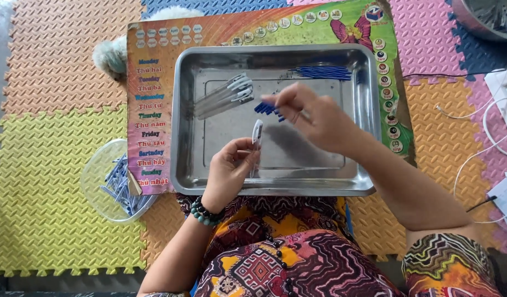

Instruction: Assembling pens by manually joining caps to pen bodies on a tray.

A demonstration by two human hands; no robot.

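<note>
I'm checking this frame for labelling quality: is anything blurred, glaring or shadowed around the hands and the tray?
Head view: the right hand is motion-blurred at the fingertips; the left hand and its clear pen barrel are sharper. The metal tray shows soft glare and a dark hand shadow on its floor.

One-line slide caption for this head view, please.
Over a metal tray, the left hand holds a clear pen barrel upright while the right hand reaches toward blue pen caps.
</note>
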